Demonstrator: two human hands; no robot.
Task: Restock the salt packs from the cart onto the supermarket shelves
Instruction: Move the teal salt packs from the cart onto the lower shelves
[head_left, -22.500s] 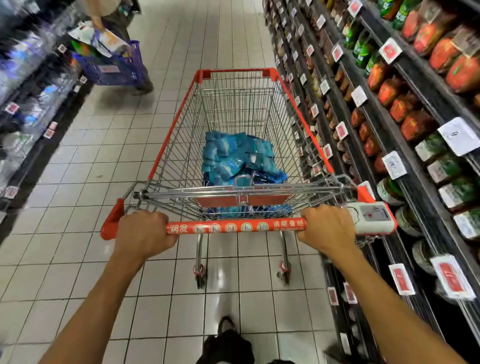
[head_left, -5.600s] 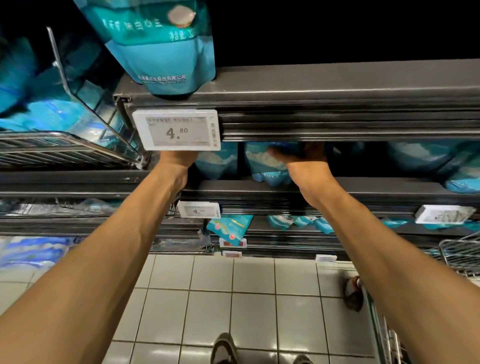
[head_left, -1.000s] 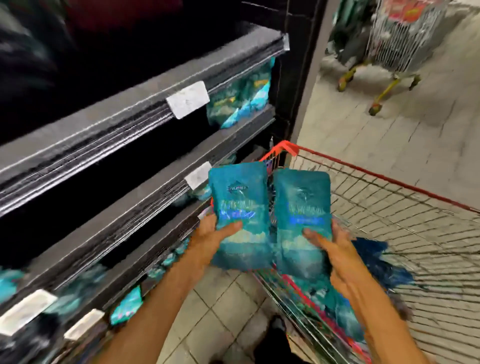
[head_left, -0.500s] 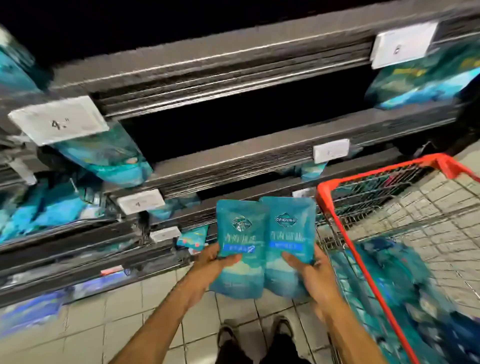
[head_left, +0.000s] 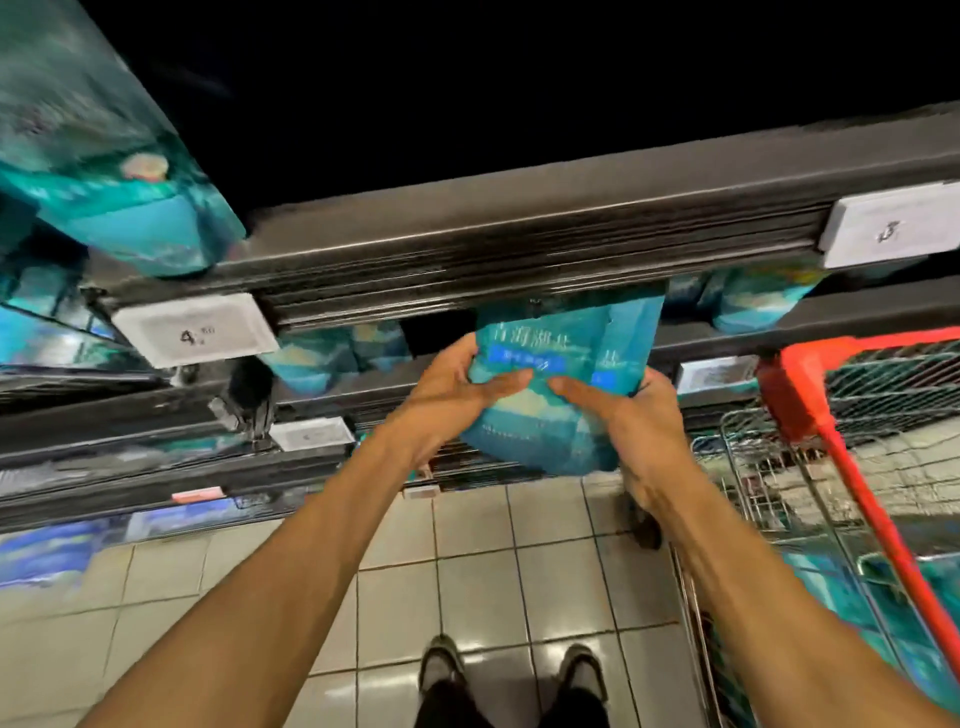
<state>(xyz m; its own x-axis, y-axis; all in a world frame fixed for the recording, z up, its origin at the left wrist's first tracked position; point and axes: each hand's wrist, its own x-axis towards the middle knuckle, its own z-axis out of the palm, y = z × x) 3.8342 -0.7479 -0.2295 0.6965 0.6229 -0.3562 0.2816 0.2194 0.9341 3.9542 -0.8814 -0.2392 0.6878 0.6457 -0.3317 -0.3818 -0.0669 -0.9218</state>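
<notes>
Both hands, left hand and right hand, holding salt packs up by the shelf. More waiting in the cart beside the right hand.

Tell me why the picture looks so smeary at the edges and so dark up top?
In the head view, the salt packs gripped by the left hand and right hand are fairly sharp; the packs on the upper shelf and the cart smear from motion; the shelf recess above is unlit black; the floor tiles show glare.
</notes>
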